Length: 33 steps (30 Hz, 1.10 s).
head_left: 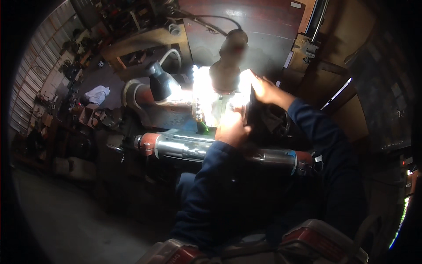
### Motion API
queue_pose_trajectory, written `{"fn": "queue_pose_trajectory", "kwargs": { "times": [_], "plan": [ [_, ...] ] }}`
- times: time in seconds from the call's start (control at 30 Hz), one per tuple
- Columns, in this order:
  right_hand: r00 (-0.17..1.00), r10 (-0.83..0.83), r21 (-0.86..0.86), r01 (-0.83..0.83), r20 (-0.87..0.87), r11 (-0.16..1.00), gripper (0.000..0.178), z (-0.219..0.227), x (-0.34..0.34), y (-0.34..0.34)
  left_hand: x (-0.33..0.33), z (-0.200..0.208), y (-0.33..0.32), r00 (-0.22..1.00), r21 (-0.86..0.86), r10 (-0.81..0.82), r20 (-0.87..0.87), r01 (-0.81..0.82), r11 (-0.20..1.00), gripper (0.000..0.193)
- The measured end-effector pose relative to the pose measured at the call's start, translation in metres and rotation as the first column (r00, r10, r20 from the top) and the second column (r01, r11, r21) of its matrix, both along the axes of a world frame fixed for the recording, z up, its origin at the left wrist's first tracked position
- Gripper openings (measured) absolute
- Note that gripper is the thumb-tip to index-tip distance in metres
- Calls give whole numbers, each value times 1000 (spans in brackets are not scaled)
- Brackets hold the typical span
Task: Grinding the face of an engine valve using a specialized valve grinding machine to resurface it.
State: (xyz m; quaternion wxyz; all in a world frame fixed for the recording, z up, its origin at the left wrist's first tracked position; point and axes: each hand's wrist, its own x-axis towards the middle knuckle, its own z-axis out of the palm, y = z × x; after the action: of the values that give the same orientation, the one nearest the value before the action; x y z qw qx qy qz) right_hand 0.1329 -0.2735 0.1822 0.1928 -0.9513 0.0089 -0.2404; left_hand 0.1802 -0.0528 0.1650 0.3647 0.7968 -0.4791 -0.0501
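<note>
A metal workpiece (215,110), washed out by strong lamp light, stands on the machine in front of me. My left hand (234,129) is closed against its lower front, and glare hides whatever its fingers hold. At the upper right edge of the workpiece is my right hand (266,91), its fingers bent in toward the edge; what they grip is lost in the brightness. A black work lamp (162,83) shines from the left. Above the workpiece, a dark rounded machine part (233,48) is blurred. A small green piece (204,126) shows left of my left hand.
A shiny horizontal bar (184,148) with red end collars crosses in front of me. Behind the workpiece stands a large reddish panel (263,22). To the left are a wooden frame (140,44), a white cloth (97,94) and cluttered parts. Red-and-clear cases (323,242) sit at the lower edge.
</note>
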Motion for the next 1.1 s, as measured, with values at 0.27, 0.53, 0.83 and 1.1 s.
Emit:
{"fn": "queue_pose_trajectory", "kwargs": {
  "times": [0.27, 0.53, 0.83, 1.1],
  "plan": [
    [987, 51, -278, -93, -153, 956, 26, -1, -14, 8, -2, -4, -3, 999, 205, 42, -4, -40, 978, 30],
    [760, -66, 583, 548, -647, 600, 43, -59, 50, -75, 9, -16, -7, 1000, 197, -20, -16, 23, 980, 28],
    [740, -479, -49, 521, -472, 852, 25, 11, -49, -65, -2, 13, 16, 997, 86, -17, -81, 24, 996, 53],
    [852, -517, 628, 446, -81, 637, 31, 189, -251, 76, -13, 34, 65, 995, -572, 2, -102, -61, 818, 26]
  ]
}}
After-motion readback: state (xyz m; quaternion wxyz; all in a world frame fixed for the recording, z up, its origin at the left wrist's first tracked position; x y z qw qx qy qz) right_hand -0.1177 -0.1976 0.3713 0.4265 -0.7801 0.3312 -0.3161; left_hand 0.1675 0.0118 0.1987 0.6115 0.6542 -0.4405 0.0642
